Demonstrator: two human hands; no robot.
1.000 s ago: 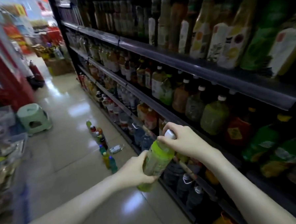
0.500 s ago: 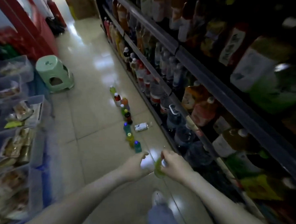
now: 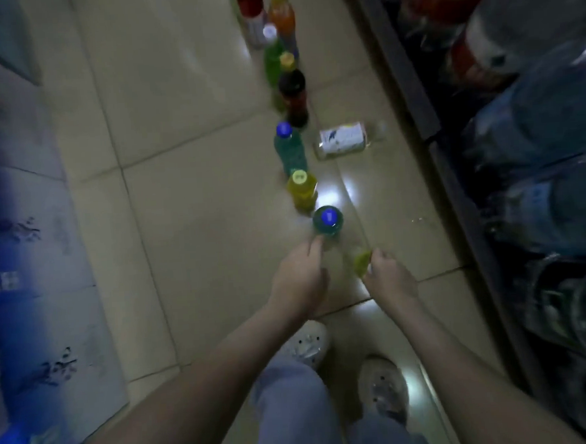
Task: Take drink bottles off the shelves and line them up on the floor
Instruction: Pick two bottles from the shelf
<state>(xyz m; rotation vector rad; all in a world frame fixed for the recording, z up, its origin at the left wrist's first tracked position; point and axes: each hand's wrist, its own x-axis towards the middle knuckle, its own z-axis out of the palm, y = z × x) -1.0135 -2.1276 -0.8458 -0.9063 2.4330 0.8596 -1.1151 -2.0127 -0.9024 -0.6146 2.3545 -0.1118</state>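
Observation:
A row of several drink bottles stands on the tiled floor (image 3: 188,200), running away from me. Nearest is a teal bottle with a blue cap (image 3: 328,220), then a yellow one (image 3: 301,189), another blue-capped teal one (image 3: 289,147), a dark cola bottle (image 3: 293,92) and a green one (image 3: 273,60). My right hand (image 3: 388,278) grips a light green bottle (image 3: 362,261) by its top, low over the floor just right of the row's near end. My left hand (image 3: 298,279) holds nothing; its fingertips reach beside the nearest teal bottle's base.
A clear bottle with a white label (image 3: 343,139) lies on its side right of the row. The bottom shelf (image 3: 410,90) with large water jugs (image 3: 534,124) runs along the right. Plastic bins (image 3: 22,270) line the left. My white shoes (image 3: 306,345) stand below my hands.
I have bent down from the shelf to the floor. My left hand has let go of the green bottle, which my right hand has carried down to the row's near end.

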